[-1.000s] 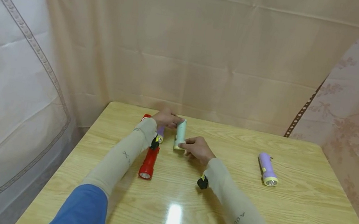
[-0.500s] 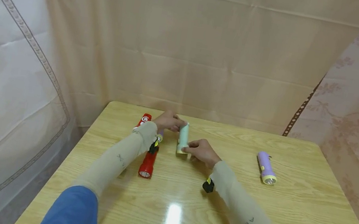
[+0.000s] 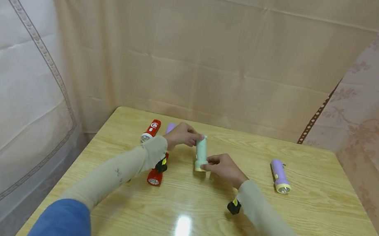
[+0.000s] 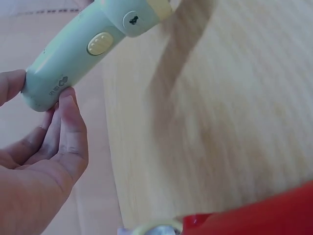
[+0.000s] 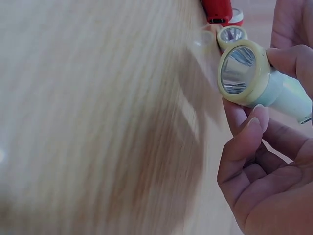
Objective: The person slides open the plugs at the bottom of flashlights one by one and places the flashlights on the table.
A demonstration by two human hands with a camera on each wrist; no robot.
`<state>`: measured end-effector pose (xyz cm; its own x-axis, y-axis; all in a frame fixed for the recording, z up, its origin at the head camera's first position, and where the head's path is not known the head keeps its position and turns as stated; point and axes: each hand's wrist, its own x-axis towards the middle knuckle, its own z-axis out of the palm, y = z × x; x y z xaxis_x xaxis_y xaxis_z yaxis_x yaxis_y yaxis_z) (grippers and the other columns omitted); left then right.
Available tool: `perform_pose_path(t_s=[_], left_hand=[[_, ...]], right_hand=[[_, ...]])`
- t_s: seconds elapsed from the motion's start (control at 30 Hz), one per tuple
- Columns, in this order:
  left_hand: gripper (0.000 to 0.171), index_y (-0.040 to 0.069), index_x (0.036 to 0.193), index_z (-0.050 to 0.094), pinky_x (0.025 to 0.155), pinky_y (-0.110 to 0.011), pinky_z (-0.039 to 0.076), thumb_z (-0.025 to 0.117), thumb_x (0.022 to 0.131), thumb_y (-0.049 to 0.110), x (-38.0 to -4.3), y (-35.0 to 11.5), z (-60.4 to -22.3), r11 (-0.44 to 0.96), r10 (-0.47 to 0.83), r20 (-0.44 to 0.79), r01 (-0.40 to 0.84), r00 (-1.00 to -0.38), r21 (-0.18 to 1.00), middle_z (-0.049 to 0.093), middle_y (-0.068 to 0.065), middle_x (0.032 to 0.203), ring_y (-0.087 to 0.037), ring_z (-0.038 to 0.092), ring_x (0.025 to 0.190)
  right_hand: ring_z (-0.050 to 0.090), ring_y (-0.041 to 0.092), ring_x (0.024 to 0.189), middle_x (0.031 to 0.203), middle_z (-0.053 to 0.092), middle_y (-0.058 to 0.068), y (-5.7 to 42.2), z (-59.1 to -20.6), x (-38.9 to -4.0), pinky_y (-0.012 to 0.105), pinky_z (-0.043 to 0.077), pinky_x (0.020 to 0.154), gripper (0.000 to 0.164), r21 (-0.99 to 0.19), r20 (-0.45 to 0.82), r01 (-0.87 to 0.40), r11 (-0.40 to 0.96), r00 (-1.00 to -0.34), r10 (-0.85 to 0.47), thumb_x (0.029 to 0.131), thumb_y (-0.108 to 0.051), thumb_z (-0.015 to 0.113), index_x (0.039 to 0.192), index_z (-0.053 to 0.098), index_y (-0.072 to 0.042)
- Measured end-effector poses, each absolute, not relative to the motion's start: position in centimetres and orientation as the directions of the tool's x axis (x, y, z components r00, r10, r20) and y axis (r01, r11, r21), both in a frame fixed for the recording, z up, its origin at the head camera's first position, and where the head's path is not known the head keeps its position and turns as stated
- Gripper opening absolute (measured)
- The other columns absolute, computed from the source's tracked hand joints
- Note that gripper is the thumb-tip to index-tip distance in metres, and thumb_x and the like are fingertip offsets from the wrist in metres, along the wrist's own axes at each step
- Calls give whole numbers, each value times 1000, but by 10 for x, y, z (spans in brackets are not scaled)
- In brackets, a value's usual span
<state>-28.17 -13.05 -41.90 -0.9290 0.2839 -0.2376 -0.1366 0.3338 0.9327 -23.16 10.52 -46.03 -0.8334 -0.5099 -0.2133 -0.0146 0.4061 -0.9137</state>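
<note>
A mint-green flashlight [image 3: 201, 152] with a cream lens rim is held between both hands, raised off the wooden table. My left hand [image 3: 183, 135] pinches its tail end between thumb and fingers. At the lens end, my right hand [image 3: 225, 167] grips the head with thumb and fingertips. In the left wrist view the flashlight [image 4: 73, 54] shows a cream oval switch on its side. The right wrist view looks into its silver reflector [image 5: 238, 70], which is not lit.
Left of my hands lie a red flashlight with a white rim [image 3: 151, 130], a purple one [image 3: 170, 127] partly behind my left hand, and another red one [image 3: 155, 177] partly under my left wrist. A purple flashlight [image 3: 280, 176] lies to the right on the table [image 3: 326, 224].
Both hands have carried the mint-green flashlight right and nearer to me, and it now tilts slightly. More of the left-hand red and purple flashlights shows.
</note>
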Motion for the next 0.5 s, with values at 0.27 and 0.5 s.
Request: perform_pose_path(t_s=[0.27,0.5], left_hand=[[38,0,112,73,97,-55,53,79,93,33,-260,-115,-422,312,340,-171,-61,-925,948,75,-11,102,-38,70,103],[35,5,107,73,90,-56,56,79,93,37,-235,-101,-422,351,376,-147,-6,-915,936,73,-7,100,-37,71,100]], right_hand=[[65,22,105,115,69,9,129,-460,-212,46,53,96,64,-903,-215,-38,429,-824,-525,93,-37,78,138,60,5],[65,22,98,109,71,10,142,-465,-191,39,56,86,52,-912,-187,-71,404,-805,-563,94,-32,78,130,66,2]])
